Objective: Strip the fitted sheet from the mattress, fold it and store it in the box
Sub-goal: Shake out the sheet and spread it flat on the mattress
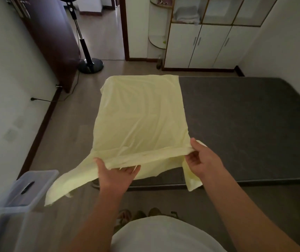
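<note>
Sheet: the pale yellow fabric fitted sheet (141, 113) is folded into a long creased panel and lies along the left side of the dark grey mattress (245, 124); its near edge is lifted, with loose corners hanging at both sides
Left hand (116, 171): thumb on top of the near edge, fingers beneath, pinching the cloth
Right hand (202, 159): thumb over, fingers curled under the same edge, gripping it
Box: the translucent lidded plastic storage box (27, 188) stands on the floor at left, near the sheet's hanging corner

Arms outstretched, left hand (117, 172) and right hand (202, 158) pinch sheet (140, 115).
</note>
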